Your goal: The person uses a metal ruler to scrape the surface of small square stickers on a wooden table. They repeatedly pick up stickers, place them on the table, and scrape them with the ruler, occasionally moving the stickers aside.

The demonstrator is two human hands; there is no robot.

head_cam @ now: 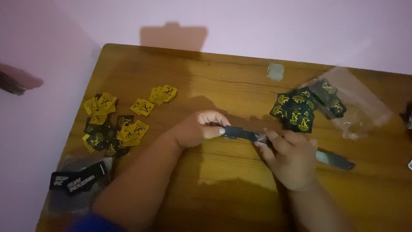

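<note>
At the lower left of the frame two black labels (77, 180) with white print lie on a grey bag (64, 195) at the edge of the wooden table (223, 77). Above them, at mid left, yellow tags (101, 103) are scattered and mixed with black ones (99, 139), and a small fanned stack of yellow tags (163, 93) lies a little to the right.

Near the centre, the left hand (195, 129) pinches the left end of a dark strip (240, 133), thumb and fingers closed on it. The strip lies just over the table, running right into the right hand (292, 157), whose fingers are curled on its other end. A dark strip (337, 160) sticks out beyond the right hand toward the lower right; whether it is the same piece cannot be told.

In the upper right, a heap of black tags (298, 111) with yellow print lies partly inside a clear plastic bag (365, 109). A small grey scrap (275, 71) lies near the table's far edge.
</note>
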